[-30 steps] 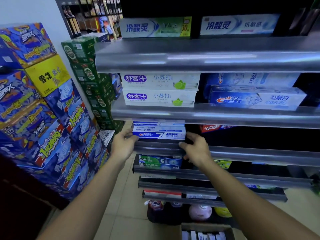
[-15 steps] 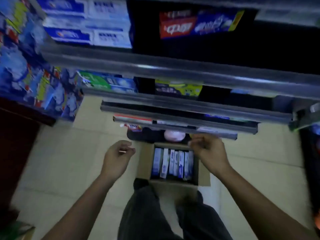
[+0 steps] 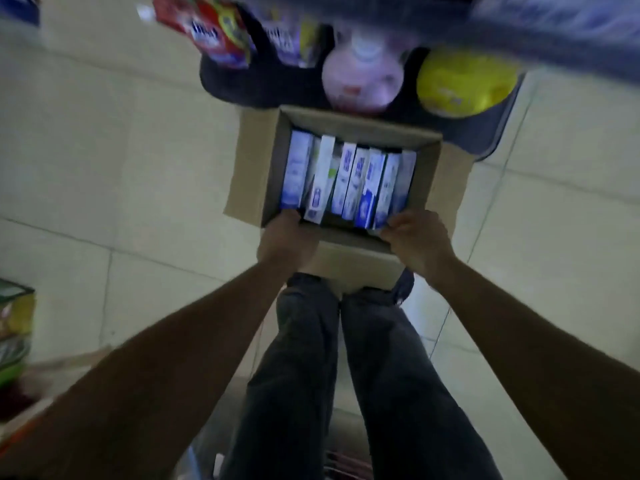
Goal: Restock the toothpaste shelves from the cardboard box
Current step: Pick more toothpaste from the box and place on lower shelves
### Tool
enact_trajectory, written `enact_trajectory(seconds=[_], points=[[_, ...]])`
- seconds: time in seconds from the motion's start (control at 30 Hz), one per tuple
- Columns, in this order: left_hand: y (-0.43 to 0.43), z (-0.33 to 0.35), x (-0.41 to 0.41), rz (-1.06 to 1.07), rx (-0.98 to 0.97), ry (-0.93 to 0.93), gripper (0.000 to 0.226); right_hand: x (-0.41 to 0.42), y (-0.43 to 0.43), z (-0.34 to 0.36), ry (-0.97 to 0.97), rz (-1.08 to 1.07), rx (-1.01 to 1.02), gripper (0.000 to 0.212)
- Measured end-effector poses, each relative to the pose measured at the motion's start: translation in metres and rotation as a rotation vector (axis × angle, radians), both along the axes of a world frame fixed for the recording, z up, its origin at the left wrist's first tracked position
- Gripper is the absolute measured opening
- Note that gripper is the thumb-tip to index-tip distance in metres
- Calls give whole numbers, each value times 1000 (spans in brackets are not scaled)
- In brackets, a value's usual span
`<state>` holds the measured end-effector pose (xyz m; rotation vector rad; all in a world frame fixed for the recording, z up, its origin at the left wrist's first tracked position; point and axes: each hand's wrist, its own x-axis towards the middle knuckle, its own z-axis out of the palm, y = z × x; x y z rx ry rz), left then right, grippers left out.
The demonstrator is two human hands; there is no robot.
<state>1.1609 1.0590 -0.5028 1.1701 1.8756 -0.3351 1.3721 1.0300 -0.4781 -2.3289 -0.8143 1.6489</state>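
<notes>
An open cardboard box (image 3: 254, 161) stands on the tiled floor just in front of my feet. Several blue and white toothpaste boxes (image 3: 346, 178) stand on edge inside it, side by side. My left hand (image 3: 287, 239) reaches over the near rim, its fingertips at the near end of the leftmost toothpaste box. My right hand (image 3: 415, 242) is at the near right corner, its fingers curled down at the ends of the rightmost boxes. Blur and the backs of both hands hide whether either one grips a box.
Behind the box is the dark bottom shelf (image 3: 242, 84) with red packets (image 3: 214, 32), a round pink pack (image 3: 363, 81) and a yellow pack (image 3: 464, 84). My legs in dark trousers (image 3: 311, 375) are below. A green and yellow carton (image 3: 14, 327) sits at the left edge.
My view has swung down from the shelves to the floor. Both hands have dropped from the shelf edge to the near rim of the cardboard box.
</notes>
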Motion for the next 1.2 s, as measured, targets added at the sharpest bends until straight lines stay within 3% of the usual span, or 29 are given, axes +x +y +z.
enact_trajectory(seconds=[0.1, 0.17, 0.23, 0.43, 0.5, 0.6, 0.73, 0.8, 0.87, 0.93, 0.97, 1.0, 1.07, 1.13, 1.2], points=[[12, -86, 1, -120, 36, 52, 42, -5, -5, -67, 25, 17, 9, 19], [21, -135, 6, -198, 39, 70, 53, -7, -7, -101, 40, -34, 9, 8], [29, -177, 15, -260, 40, 81, 67, -9, -11, -126, 45, -57, 14, 11], [51, -257, 35, -222, 57, 190, 101, -4, -29, -159, 71, -130, 91, 2], [56, -267, 34, -202, 85, 253, 89, -2, -35, -161, 80, -160, 103, 3], [55, -259, 33, -205, 79, 246, 53, 0, -35, -159, 91, -166, 94, 5], [38, -204, 25, -209, 111, 90, 30, 4, -18, -143, 88, -205, 131, 11], [25, -168, 14, -290, 167, -44, 29, 8, -3, -132, 28, -208, 201, 20], [13, -136, 3, -397, 200, -197, 28, 12, 12, -121, 12, -168, 268, 46], [7, -113, -4, -468, 224, -308, 26, 17, 23, -107, 109, -84, 339, 85], [7, -106, -6, -484, 230, -348, 27, 22, 26, -101, 158, -19, 375, 95], [8, -102, -6, -495, 225, -380, 28, 26, 28, -94, 176, 59, 398, 96], [10, -101, -5, -487, 179, -435, 33, 36, 26, -84, 170, 200, 396, 75], [9, -103, -2, -408, 95, -513, 36, 47, 20, -77, 156, 255, 366, 51], [9, -111, 1, -308, 53, -538, 44, 57, 10, -75, 103, 242, 347, 42]])
